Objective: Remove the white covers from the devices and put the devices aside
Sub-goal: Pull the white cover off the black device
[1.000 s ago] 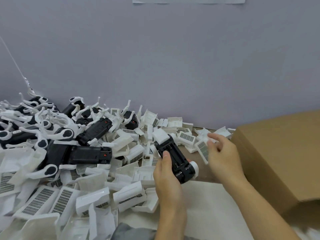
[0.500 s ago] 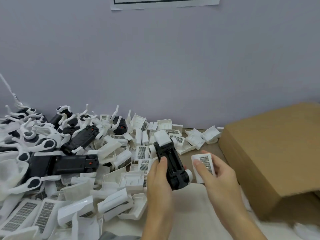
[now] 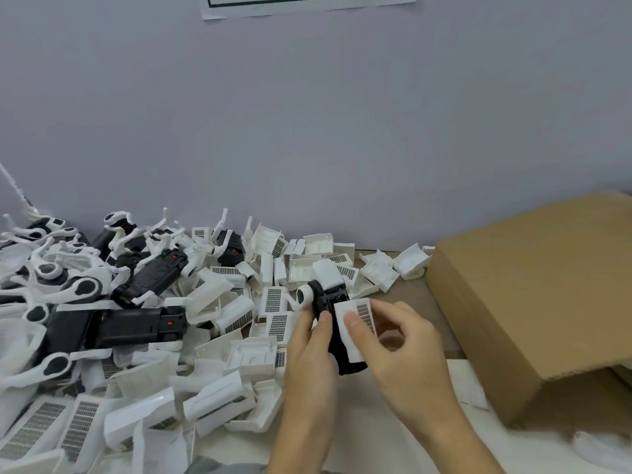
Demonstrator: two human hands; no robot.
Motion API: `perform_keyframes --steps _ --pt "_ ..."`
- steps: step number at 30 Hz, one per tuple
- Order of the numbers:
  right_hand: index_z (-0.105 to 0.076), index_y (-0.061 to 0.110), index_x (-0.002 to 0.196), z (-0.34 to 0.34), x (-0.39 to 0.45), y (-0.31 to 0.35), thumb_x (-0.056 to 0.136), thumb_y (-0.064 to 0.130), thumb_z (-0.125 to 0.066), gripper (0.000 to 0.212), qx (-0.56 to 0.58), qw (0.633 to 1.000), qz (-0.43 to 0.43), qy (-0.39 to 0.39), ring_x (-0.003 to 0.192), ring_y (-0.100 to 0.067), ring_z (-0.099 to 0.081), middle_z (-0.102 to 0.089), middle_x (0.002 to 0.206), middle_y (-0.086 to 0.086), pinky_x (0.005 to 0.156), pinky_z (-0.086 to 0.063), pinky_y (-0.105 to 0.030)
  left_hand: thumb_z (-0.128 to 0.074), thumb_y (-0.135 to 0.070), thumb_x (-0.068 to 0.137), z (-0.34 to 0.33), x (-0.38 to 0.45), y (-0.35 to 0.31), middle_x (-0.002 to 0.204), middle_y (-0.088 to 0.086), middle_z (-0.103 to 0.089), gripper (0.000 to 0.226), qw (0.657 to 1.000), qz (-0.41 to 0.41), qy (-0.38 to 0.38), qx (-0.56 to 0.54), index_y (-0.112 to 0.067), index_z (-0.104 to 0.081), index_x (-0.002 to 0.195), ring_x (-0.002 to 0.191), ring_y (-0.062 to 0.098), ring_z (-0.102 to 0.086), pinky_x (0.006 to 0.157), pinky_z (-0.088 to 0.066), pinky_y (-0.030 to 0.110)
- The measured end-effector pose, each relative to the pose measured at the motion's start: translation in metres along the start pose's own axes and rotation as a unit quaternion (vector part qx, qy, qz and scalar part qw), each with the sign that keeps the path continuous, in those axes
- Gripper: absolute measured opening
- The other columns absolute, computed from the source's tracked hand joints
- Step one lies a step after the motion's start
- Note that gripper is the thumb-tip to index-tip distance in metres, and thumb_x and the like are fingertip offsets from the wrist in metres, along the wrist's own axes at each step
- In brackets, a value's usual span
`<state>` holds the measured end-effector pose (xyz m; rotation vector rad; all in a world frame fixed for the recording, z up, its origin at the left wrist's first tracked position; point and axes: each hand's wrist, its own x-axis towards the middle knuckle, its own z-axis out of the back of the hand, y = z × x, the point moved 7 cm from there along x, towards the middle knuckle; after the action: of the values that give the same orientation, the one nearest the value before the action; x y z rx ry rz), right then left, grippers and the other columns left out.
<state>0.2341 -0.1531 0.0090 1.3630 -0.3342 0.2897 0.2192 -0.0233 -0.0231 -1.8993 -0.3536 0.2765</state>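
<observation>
The light is soft and even, with a cool tone, and it seems to come from above. The plain pale lilac wall [image 3: 307, 131] grows darker toward its upper corners. Shadows are weak: a dim one lies under the raised flap of the brown cardboard box [image 3: 533, 295], and small ones sit between the white plastic covers [image 3: 219, 401] in the heap. No strong glare appears on the white plastic. The picture is a little soft everywhere. The near lower corners are blurred, and the wide lens bends and stretches things at the left and right edges.
</observation>
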Motion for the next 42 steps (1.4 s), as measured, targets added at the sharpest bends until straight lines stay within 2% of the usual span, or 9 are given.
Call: perform_keyframes --steps 5,8,13,20,23,27,32,36,42 --pt "-0.073 0.037 0.088 -0.004 0.0 0.013 0.081 0.045 -0.074 0.01 -0.095 0.994 0.056 -0.02 0.078 -0.002 -0.063 -0.06 0.079 0.011 0.061 -0.044 -0.007 -0.044 -0.027 0.105 0.002 0.002 0.006 0.092 -0.01 -0.077 0.044 0.999 0.01 -0.03 0.007 -0.051 -0.076 0.087 0.07 0.001 -0.064 0.056 -0.044 0.018" --pt "-0.072 0.037 0.087 0.0 0.001 0.013 0.082 0.047 -0.072 0.011 -0.111 0.991 0.054 -0.045 0.078 0.0 -0.061 -0.059 0.079 0.011 0.062 -0.044 -0.007 -0.042 -0.029 0.106 -0.002 0.0 0.006 0.081 -0.007 -0.07 0.035 0.999 0.006 -0.011 0.039 -0.034 -0.077 0.101 0.059 0.007 -0.055 0.056 -0.052 0.034" --pt "-0.071 0.037 0.085 -0.001 0.0 0.015 0.083 0.047 -0.071 0.01 -0.126 0.989 0.057 -0.049 0.078 0.0 -0.061 -0.056 0.079 0.011 0.06 -0.044 -0.007 -0.039 -0.026 0.107 -0.008 -0.001 0.005 0.071 -0.013 -0.069 0.035 0.999 -0.007 0.031 0.035 -0.031 -0.073 0.102 0.051 -0.003 -0.056 0.046 -0.039 0.009" --pt "-0.073 0.039 0.079 -0.002 0.001 0.014 0.081 0.052 -0.07 0.014 -0.145 0.988 0.046 -0.024 0.075 -0.002 -0.061 -0.056 0.073 0.01 0.06 -0.045 -0.01 -0.048 -0.047 0.097 -0.007 0.0 0.003 0.107 0.0 -0.077 0.031 0.999 -0.017 0.028 0.033 -0.032 -0.074 0.105 0.11 0.022 -0.068 0.103 -0.049 0.05" --pt "-0.071 0.039 0.077 0.0 0.0 0.017 0.08 0.057 -0.067 0.018 -0.135 0.988 0.049 -0.055 0.076 -0.001 -0.06 -0.055 0.073 0.01 0.06 -0.044 -0.008 -0.044 -0.046 0.103 -0.009 -0.003 0.002 0.101 -0.007 -0.077 0.034 0.997 -0.02 0.042 0.058 -0.029 -0.072 0.11 0.095 0.015 -0.069 0.081 -0.052 0.031" --pt "-0.075 0.038 0.086 -0.005 0.0 0.017 0.084 0.053 -0.066 0.018 -0.136 0.99 0.045 -0.009 0.077 -0.002 -0.061 -0.057 0.075 0.01 0.062 -0.045 -0.01 -0.055 -0.066 0.089 -0.008 -0.006 -0.006 0.108 -0.002 -0.077 0.048 0.998 -0.044 0.046 0.029 -0.028 -0.073 0.111 0.107 0.019 -0.07 0.096 -0.052 0.042" --pt "-0.081 0.023 0.089 -0.002 0.005 0.001 0.093 0.032 -0.065 0.019 0.04 0.996 -0.07 0.029 0.08 -0.01 -0.073 -0.075 0.085 0.007 0.07 -0.054 -0.024 -0.06 -0.053 0.078 -0.009 -0.005 -0.011 0.092 0.004 -0.079 0.044 0.998 -0.054 0.042 -0.001 -0.018 -0.077 0.098 0.085 0.015 -0.074 0.068 -0.057 0.021" --pt "-0.081 0.014 0.086 -0.011 0.0 -0.003 0.087 0.05 -0.058 0.043 0.156 0.967 -0.174 0.102 0.082 -0.02 -0.075 -0.078 0.086 -0.009 0.064 -0.055 -0.024 -0.06 -0.051 0.078 -0.013 -0.007 -0.009 0.088 -0.001 -0.079 0.029 0.996 -0.049 0.074 0.012 -0.032 -0.079 0.088 0.08 0.009 -0.075 0.065 -0.058 0.02" --pt "-0.081 0.013 0.093 -0.016 -0.002 -0.007 0.081 0.049 -0.06 0.043 0.233 0.942 -0.221 0.098 0.088 -0.027 -0.076 -0.077 0.094 -0.015 0.066 -0.059 -0.03 -0.059 -0.044 0.081 -0.013 -0.007 -0.009 0.083 0.01 -0.077 0.034 0.995 -0.042 0.09 0.001 -0.018 -0.08 0.088 0.069 0.019 -0.074 0.056 -0.057 0.025"
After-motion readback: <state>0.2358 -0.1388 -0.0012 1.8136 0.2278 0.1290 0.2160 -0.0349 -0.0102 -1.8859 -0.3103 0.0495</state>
